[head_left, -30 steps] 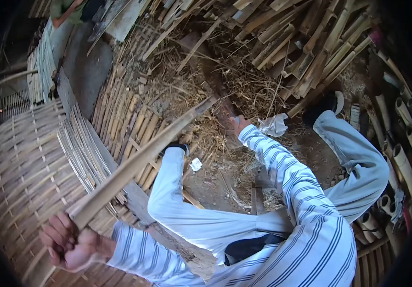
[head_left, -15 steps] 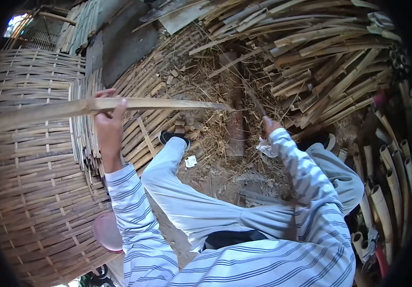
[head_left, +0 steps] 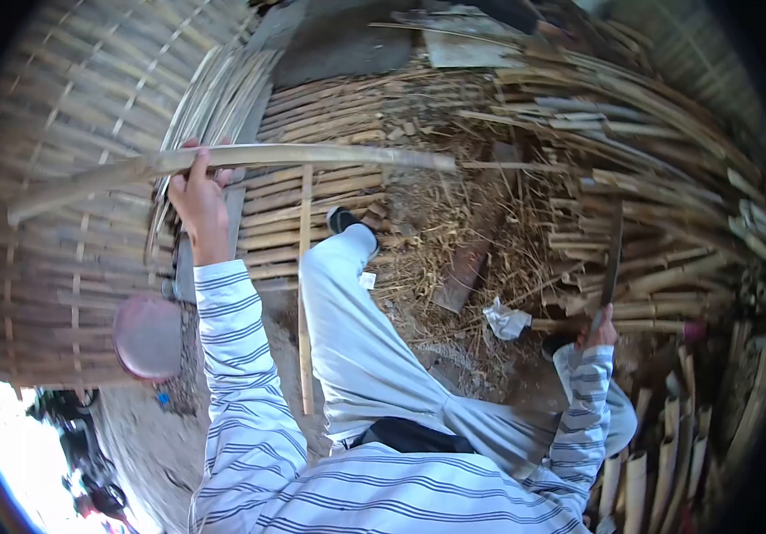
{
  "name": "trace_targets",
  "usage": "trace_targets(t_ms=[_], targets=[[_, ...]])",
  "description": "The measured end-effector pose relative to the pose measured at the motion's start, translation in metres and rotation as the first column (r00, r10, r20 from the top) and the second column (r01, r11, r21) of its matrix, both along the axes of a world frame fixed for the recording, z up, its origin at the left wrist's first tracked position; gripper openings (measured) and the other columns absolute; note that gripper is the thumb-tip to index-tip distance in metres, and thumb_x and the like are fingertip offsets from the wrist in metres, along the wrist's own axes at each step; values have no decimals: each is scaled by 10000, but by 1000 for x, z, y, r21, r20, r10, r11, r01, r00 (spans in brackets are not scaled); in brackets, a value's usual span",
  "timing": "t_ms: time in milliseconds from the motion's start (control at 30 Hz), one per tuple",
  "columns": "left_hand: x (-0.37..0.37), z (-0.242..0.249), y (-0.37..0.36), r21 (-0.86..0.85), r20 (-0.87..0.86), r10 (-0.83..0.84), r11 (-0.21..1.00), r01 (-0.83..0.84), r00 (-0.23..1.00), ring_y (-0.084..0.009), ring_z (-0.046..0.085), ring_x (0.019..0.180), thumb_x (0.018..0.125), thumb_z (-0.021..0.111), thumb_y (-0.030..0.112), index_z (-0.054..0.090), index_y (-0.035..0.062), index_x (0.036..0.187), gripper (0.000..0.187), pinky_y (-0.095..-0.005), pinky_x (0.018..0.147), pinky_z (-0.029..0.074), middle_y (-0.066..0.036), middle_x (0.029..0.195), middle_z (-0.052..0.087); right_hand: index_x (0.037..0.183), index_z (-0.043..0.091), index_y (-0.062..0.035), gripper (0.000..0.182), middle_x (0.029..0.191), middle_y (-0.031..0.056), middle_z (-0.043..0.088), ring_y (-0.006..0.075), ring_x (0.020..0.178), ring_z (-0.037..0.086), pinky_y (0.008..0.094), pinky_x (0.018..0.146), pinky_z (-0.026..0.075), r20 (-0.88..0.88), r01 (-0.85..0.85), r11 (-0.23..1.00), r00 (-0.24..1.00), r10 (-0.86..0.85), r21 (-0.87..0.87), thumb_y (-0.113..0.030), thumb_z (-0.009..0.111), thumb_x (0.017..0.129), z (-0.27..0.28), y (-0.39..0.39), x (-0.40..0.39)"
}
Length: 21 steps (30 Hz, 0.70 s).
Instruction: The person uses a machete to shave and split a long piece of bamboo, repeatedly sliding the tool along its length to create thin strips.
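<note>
My left hand (head_left: 201, 206) is closed around a long split bamboo strip (head_left: 329, 155), held level at chest height across the left and middle of the view. One end of the strip points left toward the woven wall; the other is over the littered ground. My right hand (head_left: 600, 329) grips the handle of a long-bladed knife (head_left: 614, 254), whose blade points up and away from me, apart from the strip. Between the two hands, a dark wooden plank (head_left: 465, 274) lies on the ground among bamboo shavings (head_left: 525, 236).
A woven bamboo wall (head_left: 53, 267) stands at the left, with a round pinkish object (head_left: 147, 338) beside it. Stacked bamboo pieces (head_left: 668, 214) fill the right, and upright bamboo tubes (head_left: 636, 489) stand at lower right. Crumpled white paper (head_left: 506, 320) lies near my foot.
My view has turned. The knife has swung out to the right, away from the plank, and its blade now points upward. My left hand still holds the bamboo strip.
</note>
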State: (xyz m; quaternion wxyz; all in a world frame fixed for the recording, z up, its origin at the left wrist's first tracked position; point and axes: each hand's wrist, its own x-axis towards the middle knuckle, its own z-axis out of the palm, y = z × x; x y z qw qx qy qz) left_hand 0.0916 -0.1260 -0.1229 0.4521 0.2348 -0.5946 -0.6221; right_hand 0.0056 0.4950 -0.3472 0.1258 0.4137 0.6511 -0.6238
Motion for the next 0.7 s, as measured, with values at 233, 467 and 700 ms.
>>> trace_targets(t_ms=[233, 467, 700], targets=[[167, -93, -74, 369, -408, 381, 900, -232, 829, -378, 537, 1103, 903, 523, 42, 466, 18, 1037, 148, -539, 909, 487, -164, 1083, 525, 742, 517, -115, 598, 463, 55, 409, 221, 348, 401, 367, 328, 327, 22, -176, 970, 984, 175, 166, -693, 390, 830, -59, 12, -11], [288, -272, -75, 624, -342, 682, 679, -387, 646, -317, 583, 990, 947, 469, 133, 464, -97, 1005, 237, -478, 949, 487, -178, 1063, 539, 794, 564, -101, 629, 536, 107, 495, 269, 393, 485, 375, 345, 386, 160, -306, 862, 952, 262, 405, -713, 419, 799, -87, 5, -17], [333, -403, -67, 805, 73, 808, 299, -513, 585, -303, 593, 972, 961, 443, 243, 399, -120, 1174, 423, -410, 876, 540, -211, 1123, 532, 1125, 503, 54, 868, 731, 219, 544, 324, 482, 542, 444, 362, 433, 232, -340, 850, 936, 265, 401, -728, 468, 750, -91, -7, -14]])
